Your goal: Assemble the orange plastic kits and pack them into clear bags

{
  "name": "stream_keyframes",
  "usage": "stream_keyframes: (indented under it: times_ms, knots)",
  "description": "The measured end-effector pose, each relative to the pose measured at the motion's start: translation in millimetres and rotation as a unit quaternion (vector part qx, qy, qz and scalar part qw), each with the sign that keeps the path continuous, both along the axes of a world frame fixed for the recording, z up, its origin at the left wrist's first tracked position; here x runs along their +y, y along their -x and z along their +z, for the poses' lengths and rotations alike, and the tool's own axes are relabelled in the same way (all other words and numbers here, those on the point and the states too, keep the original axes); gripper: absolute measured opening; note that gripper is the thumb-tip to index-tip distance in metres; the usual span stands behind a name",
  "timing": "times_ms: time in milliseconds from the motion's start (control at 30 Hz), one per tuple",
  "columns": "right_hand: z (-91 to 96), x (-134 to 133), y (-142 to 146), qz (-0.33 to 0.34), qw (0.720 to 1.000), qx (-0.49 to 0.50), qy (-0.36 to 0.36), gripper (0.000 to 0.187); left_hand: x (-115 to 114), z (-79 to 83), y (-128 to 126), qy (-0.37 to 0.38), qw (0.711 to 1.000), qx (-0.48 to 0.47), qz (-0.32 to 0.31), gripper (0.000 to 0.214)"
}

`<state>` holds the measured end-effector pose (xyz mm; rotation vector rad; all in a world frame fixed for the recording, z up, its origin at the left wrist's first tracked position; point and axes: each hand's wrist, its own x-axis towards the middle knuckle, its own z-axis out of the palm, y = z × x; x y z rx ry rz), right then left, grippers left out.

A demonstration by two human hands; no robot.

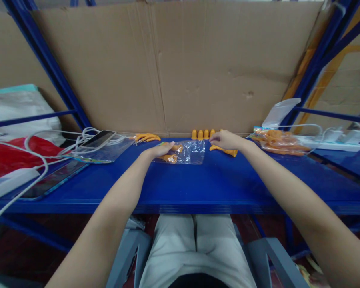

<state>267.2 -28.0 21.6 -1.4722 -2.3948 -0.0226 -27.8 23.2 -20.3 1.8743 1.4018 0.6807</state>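
At your far left, cables [45, 158] and a phone [97, 139] crowd the blue shelf [198, 188], so it would help to work clear of them. Next come some orange sticks [147, 137] near the cardboard [204, 72]; mind your left wrist does not sweep them. Your left hand [162, 149] lies over the left end of a clear bag [196, 153], where orange pieces [169, 159] show, seemingly inside; whether your fingers pinch the film or only press on it, I cannot tell. A light, steady hold should be enough there, as thin film is likely to slide or crease. Just behind the bag, the caps [200, 134] stand upright in a row along the cardboard. Your right hand [226, 140] is at the right end of that row, fingers bent down; whether they are closed on a cap is hidden. Take hold from above, with just the fingertips, since a brush sideways could topple the neighbours. In front of that hand lies a loose stick [226, 151]; lift your palm over it. Further right, the full bag [276, 141] rests well apart, so leave it there.
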Motion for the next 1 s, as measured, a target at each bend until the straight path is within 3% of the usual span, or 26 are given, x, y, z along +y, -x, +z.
stream_keyframes:
  times_ms: [67,133,300,500,567,733,867,1000]
  knots:
    - [-5.3,-0.8,-21.7,-0.081,0.995,-0.015,-0.06,0.023,-0.9,1.6,0.2,0.0,1.0,0.008,-0.01,0.043]
    - [-13.3,-0.9,-36.9,-0.116,0.99,-0.029,-0.07,0.026,-1.2,2.6,0.6,-0.005,0.999,0.032,-0.02,0.047]
    - [-22.0,-3.5,-44.3,-0.101,0.993,-0.055,-0.003,0.023,-1.9,4.8,3.2,-0.024,0.992,0.109,-0.051,0.058]
    - [-22.1,-4.7,-37.9,-0.039,0.99,0.089,0.103,0.039,-2.5,7.7,6.4,-0.024,0.988,0.142,-0.053,0.062]
    - [-28.0,0.0,-37.7,-0.016,0.991,0.097,0.086,0.041,-1.1,7.7,7.3,-0.032,0.988,0.147,-0.047,0.064]
    - [-48.2,14.6,-36.6,0.011,1.0,-0.013,-0.021,0.04,-0.8,6.3,7.7,-0.045,0.987,0.144,-0.053,0.063]
    - [-54.5,13.9,-27.7,-0.008,0.994,-0.105,-0.04,0.045,-4.7,7.2,6.0,-0.043,0.987,0.15,-0.047,0.064]
    - [-48.0,3.2,-16.8,-0.027,0.987,-0.152,-0.04,0.035,-4.9,7.9,5.8,-0.05,0.986,0.158,-0.032,0.063]
